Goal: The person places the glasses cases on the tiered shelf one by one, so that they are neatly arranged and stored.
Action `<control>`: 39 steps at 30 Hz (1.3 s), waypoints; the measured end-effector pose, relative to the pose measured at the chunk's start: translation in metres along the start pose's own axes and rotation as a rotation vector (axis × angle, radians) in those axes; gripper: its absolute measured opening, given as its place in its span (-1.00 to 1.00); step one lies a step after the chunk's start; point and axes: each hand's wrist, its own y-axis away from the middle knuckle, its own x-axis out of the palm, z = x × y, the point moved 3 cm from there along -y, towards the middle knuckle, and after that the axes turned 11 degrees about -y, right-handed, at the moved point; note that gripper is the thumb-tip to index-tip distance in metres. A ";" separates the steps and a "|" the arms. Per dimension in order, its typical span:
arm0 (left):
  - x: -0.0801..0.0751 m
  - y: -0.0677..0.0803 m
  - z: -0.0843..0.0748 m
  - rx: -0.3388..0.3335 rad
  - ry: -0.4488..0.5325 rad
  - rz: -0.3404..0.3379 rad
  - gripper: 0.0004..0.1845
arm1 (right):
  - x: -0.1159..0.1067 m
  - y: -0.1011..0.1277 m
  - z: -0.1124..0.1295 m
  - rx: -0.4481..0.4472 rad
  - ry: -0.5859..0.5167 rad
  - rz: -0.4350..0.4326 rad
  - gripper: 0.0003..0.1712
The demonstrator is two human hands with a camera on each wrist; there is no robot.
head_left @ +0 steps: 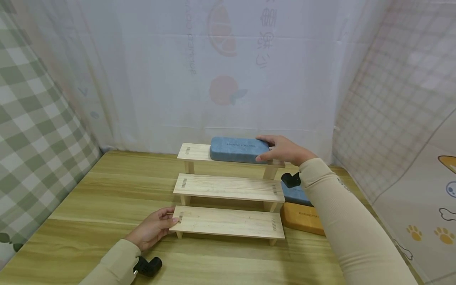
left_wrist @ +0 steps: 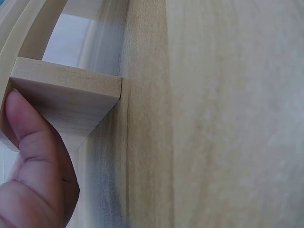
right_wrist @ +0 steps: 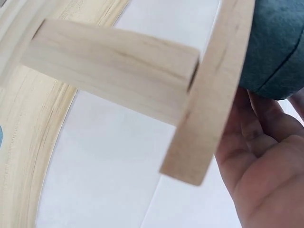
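Observation:
A three-tier wooden stand [head_left: 228, 187] with stepped shelves sits on the table. On its top shelf lies a blue glasses case [head_left: 235, 149], oblong with rounded corners and dark lettering. My right hand [head_left: 285, 150] grips the case's right end, thumb in front and fingers behind; the right wrist view shows the fingers against the case [right_wrist: 273, 47] beside the shelf edge. At the left end of the lowest shelf, my left hand [head_left: 153, 228] pinches the board. The left wrist view has the thumb [left_wrist: 28, 118] against the board beside a support leg [left_wrist: 66, 78].
Right of the stand, another blue case [head_left: 295, 194] and an orange case [head_left: 303, 217] lie on the wood-grain table [head_left: 117, 190], both partly behind the right forearm. A printed white curtain [head_left: 160, 79] hangs at the back, with patterned cloths on both sides.

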 end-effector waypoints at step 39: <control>-0.002 0.000 0.004 0.017 0.010 0.039 -0.18 | -0.019 0.167 -0.141 -0.247 -0.452 -0.162 -0.33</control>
